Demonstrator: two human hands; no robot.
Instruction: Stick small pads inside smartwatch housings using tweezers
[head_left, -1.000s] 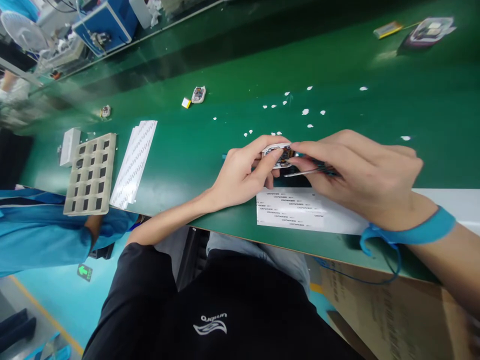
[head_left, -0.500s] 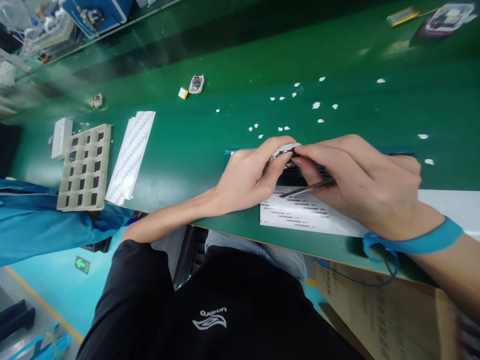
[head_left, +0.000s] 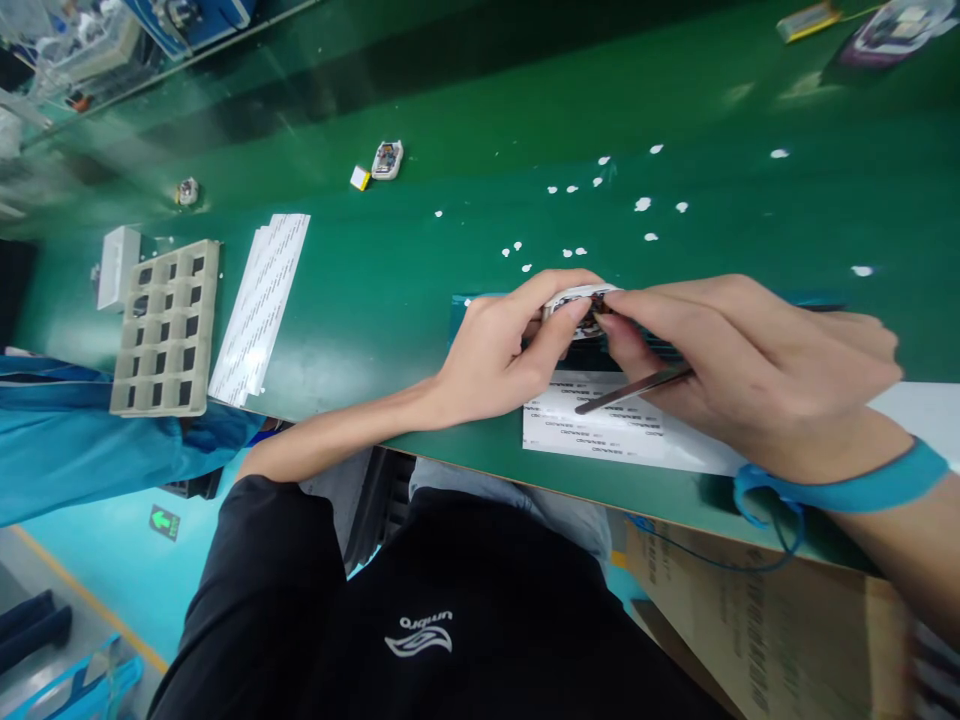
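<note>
My left hand (head_left: 499,345) is closed around a small white device housing (head_left: 577,296) with circuitry showing inside. Thumb and index finger of my right hand (head_left: 742,360) pinch at the housing's right edge; whether a small part sits between those fingertips is hidden. Tucked in the same right hand is a pair of metal tweezers (head_left: 630,390), its end pointing left over a printed white label sheet (head_left: 592,425). Under both hands lies a dark slatted item, mostly covered. A teal band circles my right wrist.
Small white stickers (head_left: 643,204) are scattered beyond my hands. Further left are an open device (head_left: 388,160) with a battery (head_left: 360,178), label sheets (head_left: 262,305), and a beige compartment tray (head_left: 169,330) beside a person's blue sleeve (head_left: 67,440). A purple device (head_left: 889,40) stands far right.
My right hand has shifted slightly right, tweezers along with it. The housing has turned a little, showing more of its inside. The view has moved slightly.
</note>
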